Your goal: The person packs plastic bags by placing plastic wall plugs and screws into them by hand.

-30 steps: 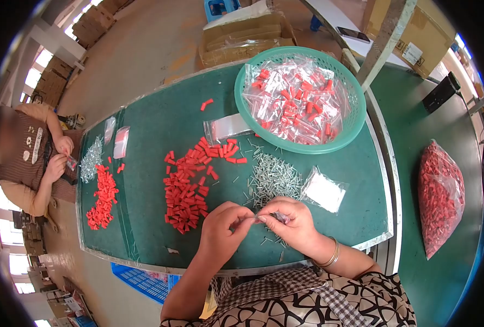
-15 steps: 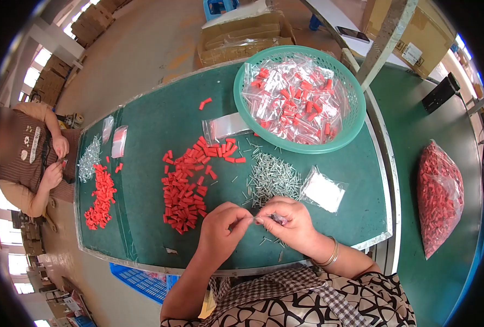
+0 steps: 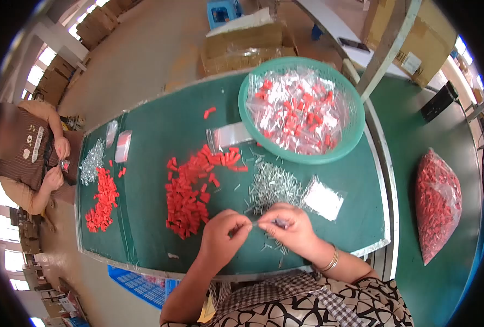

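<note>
My left hand [image 3: 225, 238] is closed, thumb and forefinger pinched at the edge of a small clear plastic bag. Facing it, my right hand [image 3: 290, 228] is closed too, with crumpled shiny plastic [image 3: 280, 222] showing between its fingers; the bag's contents are mostly hidden. Both hands hover over the near part of the green table [image 3: 144, 207]. Just beyond my right hand spreads a pile of silver screws [image 3: 274, 185]. Red plastic plugs [image 3: 186, 201] lie heaped to the left, and a stack of clear bags [image 3: 323, 199] lies to the right.
A green basket [image 3: 244, 117] full of filled bags stands at the back right. More flat bags [image 3: 232, 136] lie beside it. At far left a person [image 3: 35, 158] handles a small bag near red plugs [image 3: 103, 201] and screws [image 3: 92, 162]. A big sack of red plugs [image 3: 438, 204] rests on the right-hand table.
The view has tilted slightly, so the table sits lower in it. My fingertips have drawn a little apart while both hands stay pinched. The other person's hands have shifted slightly.
</note>
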Motion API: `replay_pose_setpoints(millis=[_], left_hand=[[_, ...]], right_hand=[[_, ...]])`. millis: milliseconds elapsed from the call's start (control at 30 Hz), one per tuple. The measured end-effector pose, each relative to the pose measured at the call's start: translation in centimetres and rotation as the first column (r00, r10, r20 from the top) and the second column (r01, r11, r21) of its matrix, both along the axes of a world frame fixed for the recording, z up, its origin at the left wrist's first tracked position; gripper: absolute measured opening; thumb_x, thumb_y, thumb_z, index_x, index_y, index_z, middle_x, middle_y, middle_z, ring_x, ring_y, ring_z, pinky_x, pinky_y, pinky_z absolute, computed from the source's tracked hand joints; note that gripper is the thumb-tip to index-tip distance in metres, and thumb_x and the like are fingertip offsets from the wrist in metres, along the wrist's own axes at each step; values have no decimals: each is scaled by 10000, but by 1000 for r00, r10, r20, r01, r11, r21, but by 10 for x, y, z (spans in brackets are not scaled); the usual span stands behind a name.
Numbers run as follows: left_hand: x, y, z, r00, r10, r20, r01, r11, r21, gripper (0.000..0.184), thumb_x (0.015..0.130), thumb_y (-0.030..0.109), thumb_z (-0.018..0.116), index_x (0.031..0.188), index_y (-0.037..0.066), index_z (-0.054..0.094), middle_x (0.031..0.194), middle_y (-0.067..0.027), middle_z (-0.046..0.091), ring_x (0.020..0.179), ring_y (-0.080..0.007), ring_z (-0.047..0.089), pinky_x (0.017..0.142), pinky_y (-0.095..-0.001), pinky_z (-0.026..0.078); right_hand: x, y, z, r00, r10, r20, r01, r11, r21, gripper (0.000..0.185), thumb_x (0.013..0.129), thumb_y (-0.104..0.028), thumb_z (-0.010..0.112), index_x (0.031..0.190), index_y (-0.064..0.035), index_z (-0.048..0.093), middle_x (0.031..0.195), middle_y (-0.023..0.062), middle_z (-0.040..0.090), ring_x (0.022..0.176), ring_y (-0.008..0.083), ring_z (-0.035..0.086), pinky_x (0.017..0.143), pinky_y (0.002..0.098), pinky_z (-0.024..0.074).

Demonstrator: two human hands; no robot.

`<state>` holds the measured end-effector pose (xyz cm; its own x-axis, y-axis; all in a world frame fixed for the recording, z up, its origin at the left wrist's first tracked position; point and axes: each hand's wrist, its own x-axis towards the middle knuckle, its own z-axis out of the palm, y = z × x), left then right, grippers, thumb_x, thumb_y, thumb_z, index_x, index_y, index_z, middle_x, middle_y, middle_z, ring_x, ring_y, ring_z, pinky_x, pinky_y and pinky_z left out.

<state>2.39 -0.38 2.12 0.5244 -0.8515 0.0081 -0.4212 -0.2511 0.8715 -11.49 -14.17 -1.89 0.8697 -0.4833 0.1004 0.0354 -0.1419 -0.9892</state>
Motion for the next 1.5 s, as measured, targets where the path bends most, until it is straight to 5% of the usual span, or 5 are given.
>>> replay_pose_setpoints(millis=[500,600,733,867,1500], left_hand=[[-5,23,-12,967,79,-242,-108,988,-110,59,846,-38,626,898,-15,644,814,-30,573,686,-76,555,612,-221,438],[-6,22,-13,964,80,-255,-121,982,-147,64,843,-31,633,903,-14,646,807,-30,581,682,-77,554,614,-222,440],[-10,23,-10,978,134,-163,-159,976,-151,114,810,27,704,917,14,667,791,-54,611,674,-120,601,609,-250,482],[-28,7,7,981,175,-85,-185,974,-129,225,772,-60,697,987,-14,646,830,-64,600,701,-89,583,614,-225,465],[-25,5,-34,931,307,196,-260,937,-236,75,845,6,636,879,9,568,692,-103,604,596,-190,621,552,-294,476]], right_hand=[[11,-62,96,779,-539,320,579,815,-35,273,888,-33,629,1161,-34,616,993,75,670,733,99,596,553,218,471],[11,-38,66,910,-323,260,207,898,388,301,959,-82,555,1258,-43,540,1032,71,663,668,64,552,506,195,458],[22,-5,8,964,-111,240,-175,411,894,360,975,-130,541,1317,-25,500,1082,110,648,828,150,631,815,355,536],[32,18,-2,939,-64,339,-312,261,913,389,972,-117,539,1349,-48,473,1250,172,592,1142,263,579,990,398,469],[29,24,-18,935,-39,353,-327,290,899,400,972,-53,522,1365,-22,453,1248,137,600,1158,214,563,989,363,467]])
